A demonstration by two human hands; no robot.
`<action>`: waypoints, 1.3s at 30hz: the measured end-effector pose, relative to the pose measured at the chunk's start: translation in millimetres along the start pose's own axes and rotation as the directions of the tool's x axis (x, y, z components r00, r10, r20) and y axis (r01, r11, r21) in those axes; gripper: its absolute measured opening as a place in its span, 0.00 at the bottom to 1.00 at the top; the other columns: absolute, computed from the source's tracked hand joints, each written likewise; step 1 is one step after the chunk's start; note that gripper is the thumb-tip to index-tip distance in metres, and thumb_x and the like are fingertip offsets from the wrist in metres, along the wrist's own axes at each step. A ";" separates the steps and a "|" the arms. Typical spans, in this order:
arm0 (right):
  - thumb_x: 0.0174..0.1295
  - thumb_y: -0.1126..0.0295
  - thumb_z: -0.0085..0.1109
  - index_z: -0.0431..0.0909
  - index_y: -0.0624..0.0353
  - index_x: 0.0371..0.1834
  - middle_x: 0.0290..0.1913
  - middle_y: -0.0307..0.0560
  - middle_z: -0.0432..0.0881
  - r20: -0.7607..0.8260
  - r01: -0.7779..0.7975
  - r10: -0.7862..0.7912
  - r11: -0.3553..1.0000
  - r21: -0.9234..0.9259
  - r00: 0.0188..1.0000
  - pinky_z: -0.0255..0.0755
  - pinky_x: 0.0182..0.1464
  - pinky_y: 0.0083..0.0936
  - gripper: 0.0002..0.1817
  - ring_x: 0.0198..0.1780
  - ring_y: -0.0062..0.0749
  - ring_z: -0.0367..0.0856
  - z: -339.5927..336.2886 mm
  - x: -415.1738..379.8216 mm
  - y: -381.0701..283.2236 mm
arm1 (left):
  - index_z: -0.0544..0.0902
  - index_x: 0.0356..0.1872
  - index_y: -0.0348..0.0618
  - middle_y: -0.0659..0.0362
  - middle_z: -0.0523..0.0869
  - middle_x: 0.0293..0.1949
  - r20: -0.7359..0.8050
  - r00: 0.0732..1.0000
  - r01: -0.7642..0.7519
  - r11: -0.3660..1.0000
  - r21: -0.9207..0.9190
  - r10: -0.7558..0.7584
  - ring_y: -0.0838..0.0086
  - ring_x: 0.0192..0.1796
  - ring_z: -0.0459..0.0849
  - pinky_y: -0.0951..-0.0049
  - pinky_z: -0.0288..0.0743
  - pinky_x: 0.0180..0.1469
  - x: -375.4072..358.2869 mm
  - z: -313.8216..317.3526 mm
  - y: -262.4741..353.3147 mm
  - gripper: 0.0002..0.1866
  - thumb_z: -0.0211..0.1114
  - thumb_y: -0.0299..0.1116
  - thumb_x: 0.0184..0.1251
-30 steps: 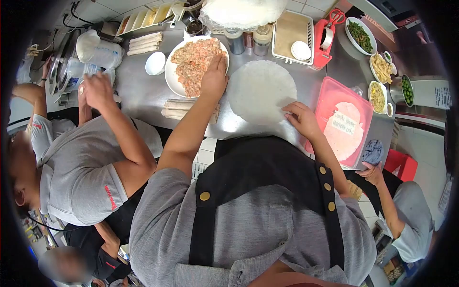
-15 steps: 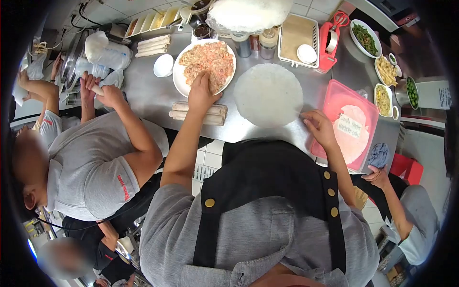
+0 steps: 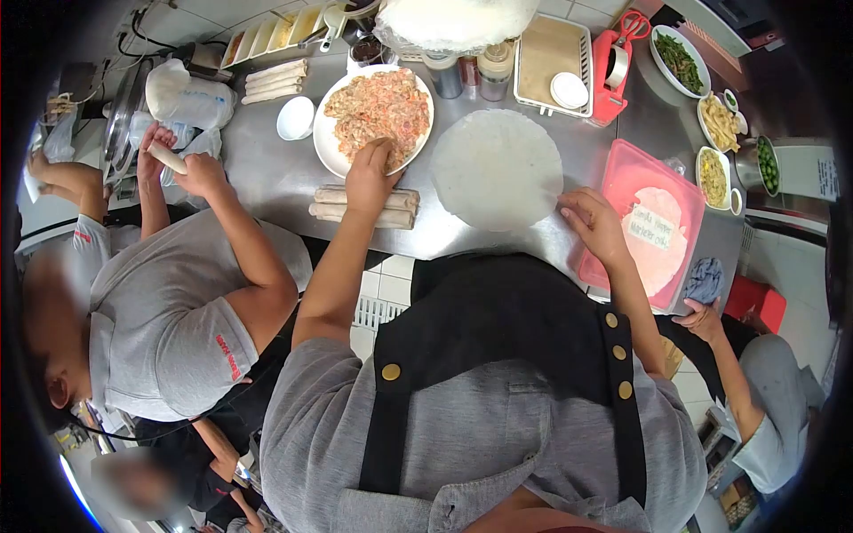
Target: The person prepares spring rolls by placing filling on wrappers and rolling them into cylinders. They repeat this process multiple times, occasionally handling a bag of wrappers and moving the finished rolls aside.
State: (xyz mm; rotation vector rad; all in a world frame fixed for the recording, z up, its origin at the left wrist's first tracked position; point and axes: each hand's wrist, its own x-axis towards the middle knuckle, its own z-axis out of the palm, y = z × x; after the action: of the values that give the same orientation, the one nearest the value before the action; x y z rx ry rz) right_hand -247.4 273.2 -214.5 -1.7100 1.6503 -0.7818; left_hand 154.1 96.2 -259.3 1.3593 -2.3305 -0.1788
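My left hand (image 3: 371,178) reaches to the near edge of a white plate (image 3: 325,158) heaped with a pinkish minced filling (image 3: 378,111). Its fingers are bent together into the filling; how much they grip is hidden. A thin round white wrapper (image 3: 498,169) lies flat on the steel table to the right of the plate. At the wrapper's right edge is my right hand (image 3: 593,224), loosely bent, thumb and fingers apart, holding nothing. Several rolled wrappers (image 3: 366,206) lie just below the plate, beside my left forearm.
A pink container (image 3: 611,182) with a labelled pink sheet stands at right. Behind are a white basket (image 3: 553,67), jars (image 3: 495,71) and a red tape dispenser (image 3: 609,80). A small white bowl (image 3: 296,117) sits left. One co-worker's hands (image 3: 182,169) hold a roll; another's hand (image 3: 702,320) is at right.
The view has shifted slightly. My left hand stays at the filling's near edge, with its fingers a little more bent. My right hand remains by the wrapper's edge.
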 end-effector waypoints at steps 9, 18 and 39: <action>0.66 0.75 0.66 0.86 0.61 0.51 0.49 0.49 0.86 0.012 -0.017 0.017 1.000 -0.002 1.000 0.80 0.53 0.36 0.11 0.52 0.47 0.85 5.1 -1.0 5.7 | 0.91 0.48 0.43 0.57 0.91 0.50 0.060 0.998 0.008 0.996 -0.086 -0.003 0.60 0.51 0.90 0.63 0.85 0.56 -6.4 0.4 -14.5 0.20 0.81 0.29 0.51; 0.67 0.74 0.66 0.86 0.61 0.52 0.48 0.49 0.86 0.007 0.025 -0.025 0.999 0.023 1.000 0.80 0.52 0.36 0.11 0.51 0.45 0.85 11.5 -4.7 7.6 | 0.89 0.52 0.46 0.56 0.89 0.52 0.109 0.993 -0.029 0.994 -0.106 0.041 0.59 0.54 0.88 0.61 0.83 0.57 -4.9 -0.2 -13.3 0.21 0.79 0.28 0.54; 0.66 0.72 0.67 0.86 0.61 0.50 0.49 0.49 0.86 -0.035 -0.018 0.019 1.000 0.015 0.999 0.78 0.56 0.38 0.11 0.53 0.48 0.84 5.9 -15.9 10.6 | 0.90 0.38 0.45 0.55 0.91 0.36 0.120 0.980 -0.159 0.987 -0.025 0.161 0.57 0.37 0.90 0.59 0.84 0.43 16.1 6.3 -6.9 0.16 0.81 0.45 0.58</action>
State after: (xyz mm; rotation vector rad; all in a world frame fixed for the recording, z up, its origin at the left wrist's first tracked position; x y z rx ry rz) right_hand -250.1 289.1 -226.2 -1.6775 1.6774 -0.8174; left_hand 150.0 78.3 -262.4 1.1762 -2.5213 -0.2359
